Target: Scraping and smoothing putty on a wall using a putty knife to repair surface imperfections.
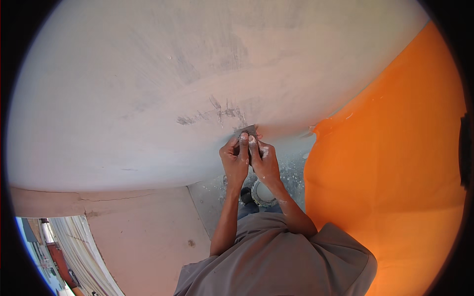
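Centrally, grey blade [250, 129] — pinched, between fingers [244, 140]

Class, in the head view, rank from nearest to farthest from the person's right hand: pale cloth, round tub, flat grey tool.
1. Flat grey tool: held in the right hand.
2. Round tub: lower in view.
3. Pale cloth: far lower left.

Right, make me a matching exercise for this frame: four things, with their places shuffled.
Things
1. Flat grey piece
2. Round container
3. Orange surface
4. Dark smudges

Places
A. Along the picture's right side
B. On the pale surface, beyond the fingertips
C. Between left hand and right hand
D. On the speckled floor, lower than the hands in the picture

Pairs: 1-C, 2-D, 3-A, 4-B
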The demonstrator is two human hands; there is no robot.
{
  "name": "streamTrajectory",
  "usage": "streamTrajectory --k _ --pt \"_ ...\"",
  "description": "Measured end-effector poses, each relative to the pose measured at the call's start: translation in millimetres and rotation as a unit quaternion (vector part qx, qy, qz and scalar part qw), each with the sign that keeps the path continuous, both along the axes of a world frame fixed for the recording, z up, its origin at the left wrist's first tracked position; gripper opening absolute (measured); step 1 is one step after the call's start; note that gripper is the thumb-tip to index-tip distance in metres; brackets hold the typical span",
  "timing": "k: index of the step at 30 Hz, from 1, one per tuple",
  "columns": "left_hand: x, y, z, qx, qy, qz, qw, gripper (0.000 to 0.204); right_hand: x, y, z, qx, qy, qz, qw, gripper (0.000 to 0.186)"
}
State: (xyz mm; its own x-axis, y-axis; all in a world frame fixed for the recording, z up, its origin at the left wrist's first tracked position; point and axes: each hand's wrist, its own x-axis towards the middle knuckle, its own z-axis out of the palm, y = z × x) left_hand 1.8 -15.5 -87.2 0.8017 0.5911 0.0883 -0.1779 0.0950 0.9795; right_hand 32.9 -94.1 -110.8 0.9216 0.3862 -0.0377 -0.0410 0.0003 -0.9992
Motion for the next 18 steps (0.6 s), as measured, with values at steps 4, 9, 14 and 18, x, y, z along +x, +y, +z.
streamTrajectory --k 4,9,14,18 --pt "-0.4 -1.9 7.9 0.031 0.022 0.027 0.999 0.032 -3.0 -1.1 18.0 -0.017 0.013 0.004 1.0 0.046" --pt "1.8 -5.2 38.4 0.034 -0.043 0.061 0.997 0.03 3.5 0.5 49.5 0.009 -0.06 0.013 0.998 0.046" --pt "2.7 -5.7 19.0 0.029 -0.005 0.089 0.996 0.031 2.0 3.6 31.6 -0.014 -0.042 0.002 0.999 0.045" --pt "-2.5 -0.9 47.3 -0.006 -0.039 0.074 0.996 0.036 2.0 4.0 68.7 -0.046 -0.084 0.022 0.995 0.043"
